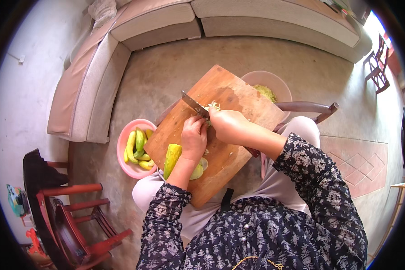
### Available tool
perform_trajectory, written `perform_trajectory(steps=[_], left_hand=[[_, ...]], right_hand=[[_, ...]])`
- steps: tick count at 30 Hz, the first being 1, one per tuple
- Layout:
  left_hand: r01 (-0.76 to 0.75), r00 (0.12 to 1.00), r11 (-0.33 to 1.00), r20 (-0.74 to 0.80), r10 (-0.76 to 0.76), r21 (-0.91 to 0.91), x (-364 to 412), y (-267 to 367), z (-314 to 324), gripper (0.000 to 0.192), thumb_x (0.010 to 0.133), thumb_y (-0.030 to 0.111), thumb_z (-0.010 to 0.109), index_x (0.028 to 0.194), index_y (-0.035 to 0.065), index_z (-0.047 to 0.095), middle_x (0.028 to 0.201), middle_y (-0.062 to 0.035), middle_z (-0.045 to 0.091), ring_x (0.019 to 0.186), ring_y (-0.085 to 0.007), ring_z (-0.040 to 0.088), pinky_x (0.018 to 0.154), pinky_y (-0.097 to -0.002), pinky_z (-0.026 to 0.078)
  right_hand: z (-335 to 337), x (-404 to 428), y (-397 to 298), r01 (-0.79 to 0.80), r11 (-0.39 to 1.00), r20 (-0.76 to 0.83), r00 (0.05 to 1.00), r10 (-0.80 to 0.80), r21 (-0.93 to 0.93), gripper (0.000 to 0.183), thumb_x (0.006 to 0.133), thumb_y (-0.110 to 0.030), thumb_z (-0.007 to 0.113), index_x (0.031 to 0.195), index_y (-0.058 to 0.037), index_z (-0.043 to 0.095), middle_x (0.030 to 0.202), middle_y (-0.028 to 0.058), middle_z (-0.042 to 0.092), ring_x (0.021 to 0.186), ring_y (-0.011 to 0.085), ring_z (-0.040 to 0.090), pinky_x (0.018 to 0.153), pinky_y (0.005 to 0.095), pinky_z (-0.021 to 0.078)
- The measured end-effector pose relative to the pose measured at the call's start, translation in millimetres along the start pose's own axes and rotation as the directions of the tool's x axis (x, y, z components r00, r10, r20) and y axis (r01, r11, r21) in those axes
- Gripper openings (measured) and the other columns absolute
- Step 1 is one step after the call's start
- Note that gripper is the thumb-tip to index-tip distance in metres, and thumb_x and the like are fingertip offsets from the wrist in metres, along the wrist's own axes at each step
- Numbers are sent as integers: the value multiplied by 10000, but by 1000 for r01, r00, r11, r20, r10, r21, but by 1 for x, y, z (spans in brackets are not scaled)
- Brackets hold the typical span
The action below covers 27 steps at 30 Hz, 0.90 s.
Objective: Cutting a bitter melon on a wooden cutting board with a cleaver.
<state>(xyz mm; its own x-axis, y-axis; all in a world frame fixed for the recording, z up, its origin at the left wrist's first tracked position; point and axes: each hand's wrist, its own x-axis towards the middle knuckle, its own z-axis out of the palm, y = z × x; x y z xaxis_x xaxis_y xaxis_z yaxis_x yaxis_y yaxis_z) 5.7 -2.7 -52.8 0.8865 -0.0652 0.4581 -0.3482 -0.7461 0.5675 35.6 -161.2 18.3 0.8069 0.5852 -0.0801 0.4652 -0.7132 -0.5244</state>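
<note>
On a wooden cutting board (236,101), my right hand (231,126) grips a knife (193,103), its dark blade slanting to the upper left. Beside the blade, my left hand (194,138) has its fingers bent over pale green cucumber slices, mostly hidden under the fingertips. Finely cut shreds (214,105) lie just beyond the blade. A cut yellow-green cucumber piece (172,158) rests by my left wrist, on the board's left edge. Round cucumber slices (197,172) lie flat on the other side of that wrist.
A pink basin (122,162) of whole cucumbers (139,140) stands left of the board. Behind its right side, a pale basin (273,78) contains shreds (266,92). A wooden chair part (303,107) juts out at right. Red wooden chairs (77,216) stand lower left; a sofa (158,25) bounds the far side.
</note>
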Motion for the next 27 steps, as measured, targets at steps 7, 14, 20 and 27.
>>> perform_trajectory(steps=[7, 14, 20, 27], left_hand=[[22, 1000, 999, -17, -22, -32, -1, 4, -2, 143, 759, 12, 651, 899, -8, 663, 966, -147, 646, 947, -336, 591, 832, -398, 479], [34, 998, 999, -48, -34, -7, -3, 3, -5, 143, 768, 29, 649, 904, -13, 665, 971, -150, 642, 957, -338, 580, 847, -396, 469], [25, 1000, 999, 0, -25, 22, -2, 1, -3, 137, 772, 23, 639, 898, -12, 679, 979, -150, 650, 948, -328, 585, 844, -392, 473], [51, 998, 999, 42, -52, 18, -3, 4, -8, 188, 780, 18, 634, 960, -21, 672, 1018, -161, 645, 977, -342, 583, 867, -399, 470]], right_hand=[[5, -2, 11, -14, 998, -95, 995, 19, 54, 356, 769, -1, 519, 1111, 70, 449, 762, 239, 635, 755, 412, 631, 642, 475, 491], [0, -9, 9, -12, 1000, -40, 999, 13, 21, 277, 756, -6, 543, 1017, 65, 486, 770, 240, 632, 756, 397, 636, 634, 454, 498], [0, -2, 0, 16, 999, -1, 1000, -16, 37, 245, 755, 8, 526, 990, 56, 479, 759, 245, 626, 764, 405, 627, 643, 462, 489], [6, 1, 2, 9, 1000, -69, 998, -8, 15, 252, 757, -22, 565, 992, 56, 514, 784, 209, 651, 775, 370, 652, 630, 421, 518]])
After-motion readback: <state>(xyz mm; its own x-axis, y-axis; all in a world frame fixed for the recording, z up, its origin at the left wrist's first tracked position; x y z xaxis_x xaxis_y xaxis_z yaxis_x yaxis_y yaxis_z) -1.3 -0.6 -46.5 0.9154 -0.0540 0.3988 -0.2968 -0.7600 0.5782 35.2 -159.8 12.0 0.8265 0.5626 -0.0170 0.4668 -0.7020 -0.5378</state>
